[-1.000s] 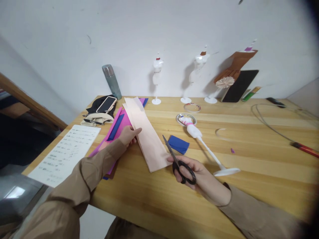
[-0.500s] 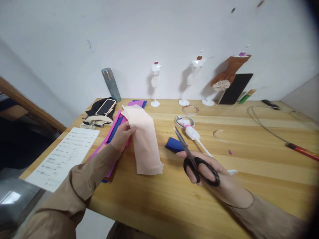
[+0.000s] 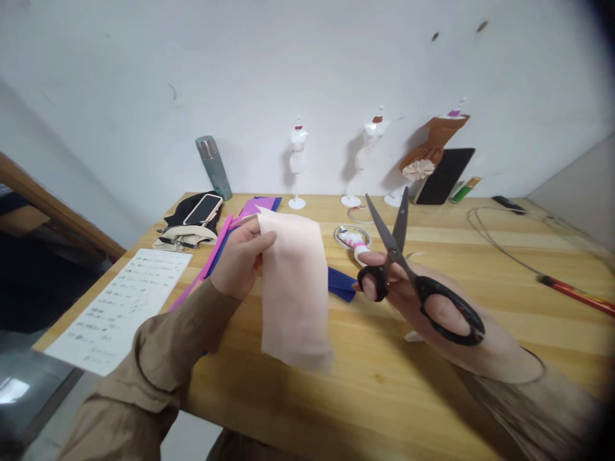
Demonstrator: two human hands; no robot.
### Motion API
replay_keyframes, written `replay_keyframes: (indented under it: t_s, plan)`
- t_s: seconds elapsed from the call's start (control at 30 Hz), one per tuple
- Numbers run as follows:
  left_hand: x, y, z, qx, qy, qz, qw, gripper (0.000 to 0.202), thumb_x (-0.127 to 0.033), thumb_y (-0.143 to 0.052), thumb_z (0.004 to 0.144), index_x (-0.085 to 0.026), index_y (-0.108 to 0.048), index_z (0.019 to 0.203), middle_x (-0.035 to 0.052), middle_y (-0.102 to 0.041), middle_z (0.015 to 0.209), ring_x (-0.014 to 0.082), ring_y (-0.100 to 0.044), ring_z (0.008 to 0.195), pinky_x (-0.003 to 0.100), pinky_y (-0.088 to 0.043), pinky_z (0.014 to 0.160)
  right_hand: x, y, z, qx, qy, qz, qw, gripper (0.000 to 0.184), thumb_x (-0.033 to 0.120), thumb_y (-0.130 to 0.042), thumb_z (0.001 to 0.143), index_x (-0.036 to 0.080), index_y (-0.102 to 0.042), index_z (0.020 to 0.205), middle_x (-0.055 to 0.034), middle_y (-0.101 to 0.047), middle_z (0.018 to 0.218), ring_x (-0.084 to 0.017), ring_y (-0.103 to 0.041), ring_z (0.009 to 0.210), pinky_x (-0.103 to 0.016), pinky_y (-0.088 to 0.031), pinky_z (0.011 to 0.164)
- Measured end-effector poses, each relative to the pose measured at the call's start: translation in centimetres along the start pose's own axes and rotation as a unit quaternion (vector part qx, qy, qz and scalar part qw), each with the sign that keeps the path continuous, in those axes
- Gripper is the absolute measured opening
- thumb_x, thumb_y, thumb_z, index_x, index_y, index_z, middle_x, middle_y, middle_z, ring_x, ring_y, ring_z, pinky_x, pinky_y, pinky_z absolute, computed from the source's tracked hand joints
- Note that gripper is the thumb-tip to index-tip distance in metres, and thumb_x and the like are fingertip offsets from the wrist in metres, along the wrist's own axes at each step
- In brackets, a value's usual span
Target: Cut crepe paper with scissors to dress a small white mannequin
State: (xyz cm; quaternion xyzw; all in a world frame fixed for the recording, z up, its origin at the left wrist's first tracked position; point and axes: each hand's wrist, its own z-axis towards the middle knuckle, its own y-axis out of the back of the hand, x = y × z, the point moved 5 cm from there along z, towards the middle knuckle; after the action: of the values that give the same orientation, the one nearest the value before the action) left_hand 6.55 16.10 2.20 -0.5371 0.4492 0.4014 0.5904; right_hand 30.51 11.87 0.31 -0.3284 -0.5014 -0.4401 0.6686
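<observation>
My left hand (image 3: 243, 259) pinches the left edge of a pale pink sheet of crepe paper or cloth (image 3: 295, 288), which hangs over the table; its lower corner is blurred. In my right hand (image 3: 408, 301) is a pair of black-handled scissors (image 3: 394, 253), blades spread apart and pointing up, to the right of the sheet. Between the two lies a folded dark blue piece (image 3: 342, 283), partly covered by the sheet. Beneath my left hand a stack of magenta and blue sheets (image 3: 218, 246) shows in part. Behind the scissors a small white dress form (image 3: 358, 246) lies across a metal ring.
Along the wall stand small dress forms (image 3: 298, 160), one in a brown dress (image 3: 427, 144), before a dark tablet (image 3: 446, 176). A flask (image 3: 214, 166), a phone (image 3: 204, 209) and a handwritten sheet (image 3: 120, 307) are at left. A cable (image 3: 500, 246) lies at right.
My left hand has lifted the pale pink sheet and brought it nearer and to the right. The scissors, nearly closed before, now have their blades spread, and my right hand is raised.
</observation>
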Motion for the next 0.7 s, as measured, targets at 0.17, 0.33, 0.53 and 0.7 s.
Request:
replay_keyframes:
  t_s: [0.17,0.33,0.53,0.7]
  plan:
    - [-0.7,-1.8,0.2,0.037,-0.04,0.009,0.998,0.016,-0.027,-0.072,0.075,-0.015,-0.068,0.085,0.0029,-0.069,0.079,0.0145,-0.06,0.07,0.025,-0.046,0.064,-0.3,-0.2,0.8,0.013,-0.025,0.053,0.998,0.053,0.068,-0.065,0.08,0.034,-0.07,0.121,-0.0057,-0.065,0.081,-0.024,-0.058,0.079,-0.042,-0.048,0.081]
    - [-0.9,-3.1,0.2,0.07,-0.073,0.011,0.995,0.022,-0.03,-0.074,0.077,-0.015,-0.069,0.092,0.0047,-0.071,0.086,0.0168,-0.064,0.079,0.028,-0.049,0.074,-1.1,1.0,1.6,-0.071,-0.045,0.016,0.996,0.049,0.053,-0.077,0.076,0.028,-0.065,0.116,-0.0071,-0.07,0.095,-0.025,-0.064,0.09,-0.044,-0.052,0.084]
    - [-0.1,-3.8,0.1,0.075,-0.081,0.022,0.994,0.023,-0.034,-0.075,0.076,-0.015,-0.069,0.088,0.0035,-0.07,0.084,0.0158,-0.062,0.078,0.027,-0.048,0.07,-1.4,1.8,2.4,-0.115,-0.019,-0.003,0.993,0.046,0.046,-0.081,0.075,0.027,-0.062,0.113,-0.0028,-0.064,0.09,-0.018,-0.06,0.086,-0.032,-0.051,0.077]
    - [1.1,-4.6,0.3,0.092,-0.066,0.026,0.993,0.027,-0.039,-0.076,0.075,-0.015,-0.065,0.082,0.0016,-0.064,0.076,0.0154,-0.06,0.075,0.027,-0.047,0.069,-1.5,0.9,2.6,-0.117,-0.048,0.04,0.991,0.046,0.049,-0.084,0.069,0.024,-0.061,0.101,0.004,-0.047,0.072,-0.011,-0.044,0.063,-0.025,-0.041,0.057]
